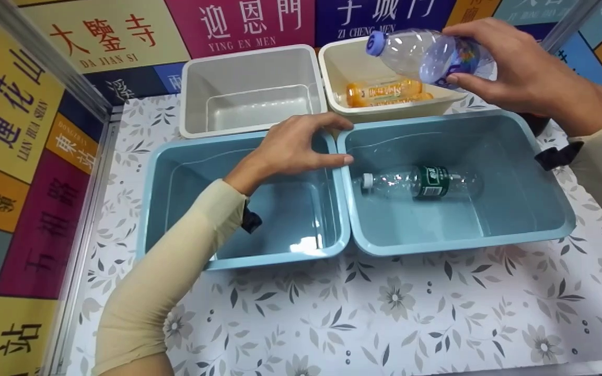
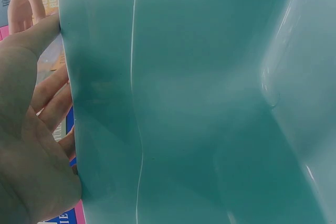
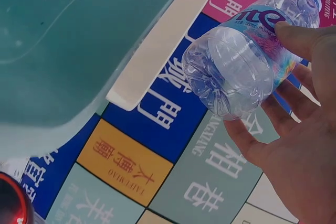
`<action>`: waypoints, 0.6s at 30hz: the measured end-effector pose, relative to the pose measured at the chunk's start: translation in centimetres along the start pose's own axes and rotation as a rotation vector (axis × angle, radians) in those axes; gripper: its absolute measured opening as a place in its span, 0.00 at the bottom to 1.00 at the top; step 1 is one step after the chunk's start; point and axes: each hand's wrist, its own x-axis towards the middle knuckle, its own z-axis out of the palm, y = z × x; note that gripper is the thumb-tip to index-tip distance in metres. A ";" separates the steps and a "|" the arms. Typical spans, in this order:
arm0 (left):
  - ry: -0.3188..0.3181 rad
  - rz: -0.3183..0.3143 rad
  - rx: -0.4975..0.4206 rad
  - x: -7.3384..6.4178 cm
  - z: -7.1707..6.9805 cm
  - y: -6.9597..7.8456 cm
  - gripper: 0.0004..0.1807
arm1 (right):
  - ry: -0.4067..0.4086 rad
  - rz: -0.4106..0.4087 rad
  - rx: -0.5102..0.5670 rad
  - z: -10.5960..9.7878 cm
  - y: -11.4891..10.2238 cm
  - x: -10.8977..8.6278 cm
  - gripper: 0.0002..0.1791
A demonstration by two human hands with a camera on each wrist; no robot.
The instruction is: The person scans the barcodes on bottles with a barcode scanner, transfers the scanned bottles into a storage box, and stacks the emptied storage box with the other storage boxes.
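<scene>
My right hand grips a clear plastic bottle with a purple cap and colourful label, holding it tilted above the cream bin. In the right wrist view the thumb and fingers wrap the label of this bottle. Inside the cream bin lie orange bottles. My left hand hovers at the adjoining rims of the left blue bin and right blue bin, fingers spread and holding nothing; whether it touches a rim I cannot tell. A clear bottle with a green label lies in the right blue bin.
A grey bin stands behind the left blue bin, beside the cream one. All the bins rest on a floral-patterned tabletop. Colourful panels with writing wall in the back and sides. A dark round object sits behind the right blue bin.
</scene>
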 end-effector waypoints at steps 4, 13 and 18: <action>-0.004 -0.001 -0.003 0.0 -0.1 0.0 0.37 | -0.010 -0.027 -0.003 0.4 -0.5 0.8 0.38; -0.027 -0.017 -0.009 -0.1 -0.1 0.0 0.37 | -0.035 -0.084 0.006 1.5 -1.8 2.6 0.38; -0.034 -0.016 -0.007 0.1 -0.1 0.0 0.38 | -0.052 -0.074 0.010 1.7 -2.5 4.1 0.38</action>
